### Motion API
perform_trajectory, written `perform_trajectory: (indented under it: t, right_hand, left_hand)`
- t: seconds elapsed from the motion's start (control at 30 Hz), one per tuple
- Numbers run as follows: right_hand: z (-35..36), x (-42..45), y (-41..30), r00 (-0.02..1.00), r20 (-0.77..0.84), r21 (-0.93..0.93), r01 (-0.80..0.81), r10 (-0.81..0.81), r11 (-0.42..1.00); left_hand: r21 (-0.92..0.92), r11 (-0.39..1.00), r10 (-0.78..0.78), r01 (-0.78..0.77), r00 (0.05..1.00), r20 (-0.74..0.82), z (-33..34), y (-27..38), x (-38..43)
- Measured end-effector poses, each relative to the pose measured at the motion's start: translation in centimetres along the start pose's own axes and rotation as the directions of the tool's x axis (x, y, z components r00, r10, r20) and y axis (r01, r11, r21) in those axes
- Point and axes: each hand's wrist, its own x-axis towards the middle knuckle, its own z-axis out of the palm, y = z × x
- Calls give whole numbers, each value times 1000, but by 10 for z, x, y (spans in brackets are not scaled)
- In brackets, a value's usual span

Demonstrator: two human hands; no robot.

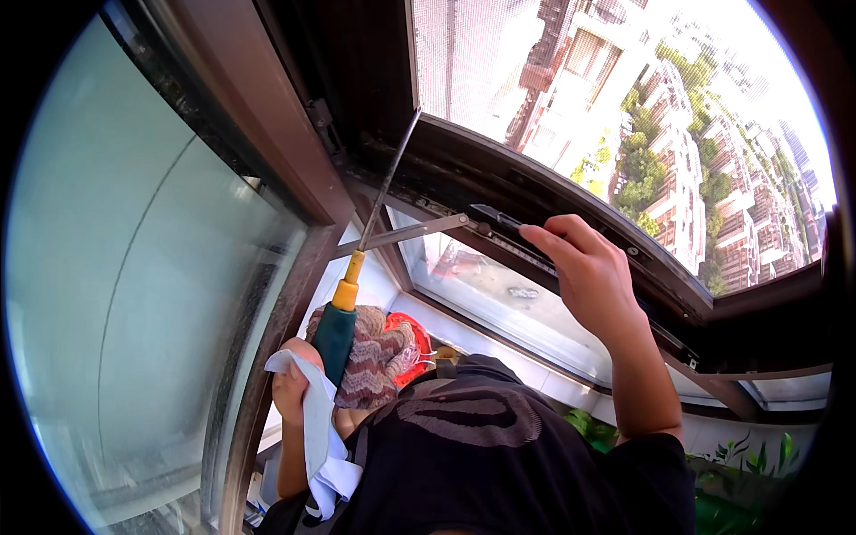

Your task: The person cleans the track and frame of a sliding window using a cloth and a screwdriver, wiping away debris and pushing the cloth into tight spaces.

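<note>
My left hand (294, 384) holds a long-shafted screwdriver (336, 331) by its green and yellow handle, together with a crumpled white cloth or paper (321, 435). The screwdriver's shaft points up, its tip appearing over the corner of the screened window. On the right, my right hand (592, 274) pinches a slim black tool (498, 217), seemingly a utility knife, over the dark lower window frame (535, 257). Its pointed end lies near a metal stay arm (421, 231) pivoted on that frame. Whether the tool touches the frame I cannot tell.
An opened glass sash (147, 267) with a brown frame (267, 87) stands at the left. Outside the insect screen (468, 60) are buildings and trees, far below. Behind my left hand lie a striped knitted cloth (371, 364) and a red basket (418, 348). Green plants (759, 458) show at lower right.
</note>
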Motion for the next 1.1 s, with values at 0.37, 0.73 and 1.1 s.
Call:
perform_trajectory:
  t: [0.37, 0.73, 1.1]
  right_hand:
    - [29, 66, -28, 949, 301, -42, 113, -95, 993]
    - [82, 111, -41, 939, 308, -22, 169, -154, 985]
    - [96, 124, -53, 959, 276, 91, 45, -69, 995]
  left_hand:
    - [-192, 978, 84, -86, 996, -20, 25, 44, -8]
    - [-223, 972, 67, -76, 997, -48, 34, 59, -13]
    - [-208, 974, 79, -90, 995, -63, 33, 52, -14]
